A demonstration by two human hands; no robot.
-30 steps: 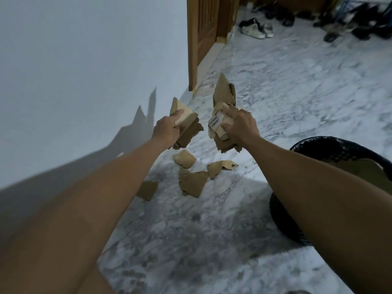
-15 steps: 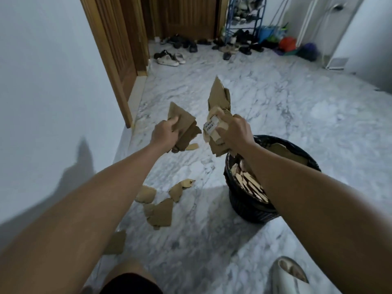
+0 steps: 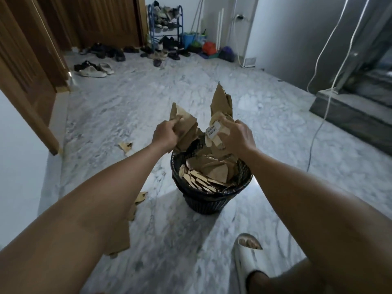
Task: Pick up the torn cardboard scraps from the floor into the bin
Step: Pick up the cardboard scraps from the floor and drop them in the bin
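My left hand (image 3: 164, 135) and right hand (image 3: 237, 136) each grip a bundle of cardboard scraps (image 3: 220, 105) above the nearly full black bin (image 3: 212, 200), while at least 3 floor scraps (image 3: 126, 146) remain.

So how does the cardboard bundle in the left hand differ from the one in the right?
The left hand's bundle is shorter and plain brown; the right hand's bundle rises in a tall torn point and carries a white printed label. The left hand is over the bin's far-left rim, the right hand over its far-right rim. Both are gripped.
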